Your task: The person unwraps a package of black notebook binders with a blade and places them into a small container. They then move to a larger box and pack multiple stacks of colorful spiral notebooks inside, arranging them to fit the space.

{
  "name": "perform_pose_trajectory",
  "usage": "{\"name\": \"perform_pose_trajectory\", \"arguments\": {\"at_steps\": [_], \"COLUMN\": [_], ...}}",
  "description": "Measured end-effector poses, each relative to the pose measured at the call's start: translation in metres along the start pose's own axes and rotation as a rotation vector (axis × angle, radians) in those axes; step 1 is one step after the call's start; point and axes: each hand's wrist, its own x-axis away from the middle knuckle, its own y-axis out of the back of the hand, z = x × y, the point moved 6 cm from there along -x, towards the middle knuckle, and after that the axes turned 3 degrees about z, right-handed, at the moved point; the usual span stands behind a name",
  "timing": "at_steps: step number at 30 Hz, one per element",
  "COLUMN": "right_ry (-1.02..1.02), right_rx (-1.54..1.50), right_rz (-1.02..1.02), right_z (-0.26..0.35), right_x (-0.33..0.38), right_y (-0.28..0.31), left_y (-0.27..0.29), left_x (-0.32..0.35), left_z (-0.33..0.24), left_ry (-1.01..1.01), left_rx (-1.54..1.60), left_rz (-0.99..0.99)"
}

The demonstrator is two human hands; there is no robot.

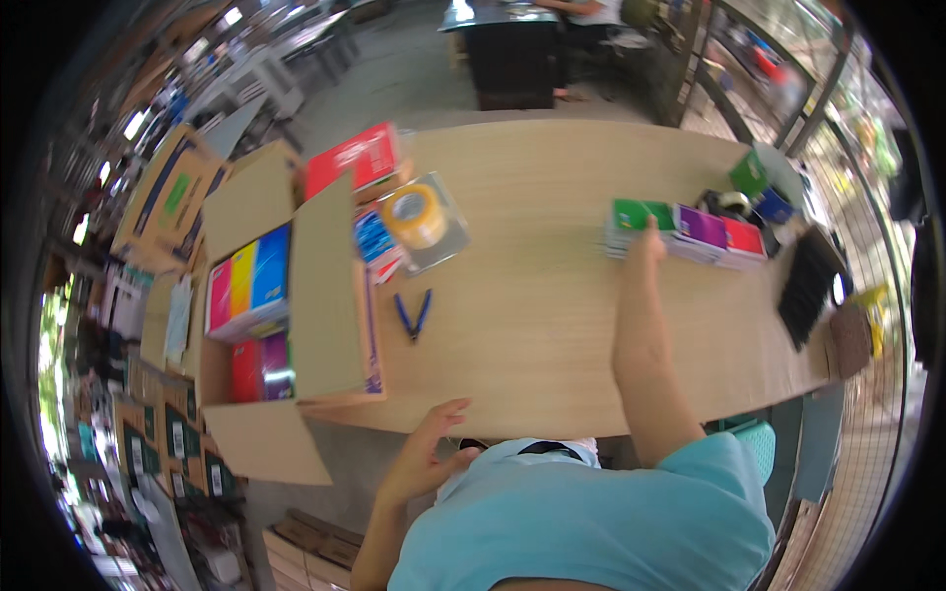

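Observation:
Several small stacked pads or booklets lie on the table's right side: a green-topped stack (631, 214), a purple-topped stack (701, 228) and a red-topped stack (744, 236), side by side in a row. My right hand (645, 244) reaches forward to the green-topped stack and grips its near edge. One digit lies over the green cover; the other fingers are mostly hidden. Close to my body, at the table's front edge, my left hand (431, 455) hovers with fingers apart and nothing in it.
On the left stands an open cardboard box (330, 295) holding colourful packs (251, 281), its flaps spread. Nearby are a tape roll (414, 217), blue-handled nippers (413, 317) and a red pack (355, 161). A black brush (810, 286) and a green-and-white container (767, 175) sit at right.

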Motion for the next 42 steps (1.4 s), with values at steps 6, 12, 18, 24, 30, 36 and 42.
{"name": "perform_pose_trajectory", "arguments": {"at_steps": [6, 12, 18, 24, 30, 36, 42], "right_ry": [-0.05, 0.321, 1.26, 1.91, 2.006, 2.177, 2.292], "right_rx": [0.087, -0.217, -0.001, 0.703, 0.648, 0.447, 0.711], "right_rz": [0.102, 0.111, 1.227, 2.21, 2.497, 2.531, 2.544], "right_z": [-0.013, 0.066, 0.18, 0.029, -0.147, -0.24, -0.266], "right_x": [0.06, 0.099, 0.52, 0.806, 0.861, 0.874, 0.884], "right_y": [0.017, 0.015, -0.059, -0.08, -0.117, -0.14, -0.139], "left_y": [0.069, 0.222, 0.316, 0.356, 0.354, 0.438, 0.504], "left_x": [0.082, 0.223, 0.245, 0.226, 0.209, 0.227, 0.172], "left_z": [-0.029, -0.001, -0.002, 0.033, 0.084, 0.048, 0.068], "left_ry": [-0.099, -0.207, 0.043, 0.243, -0.123, -0.158, -0.119], "left_rx": [0.437, 0.184, -0.713, -1.046, -1.142, -0.587, -0.543], "left_rz": [0.143, -0.505, -0.982, -0.77, -1.047, -1.034, -0.743]}}
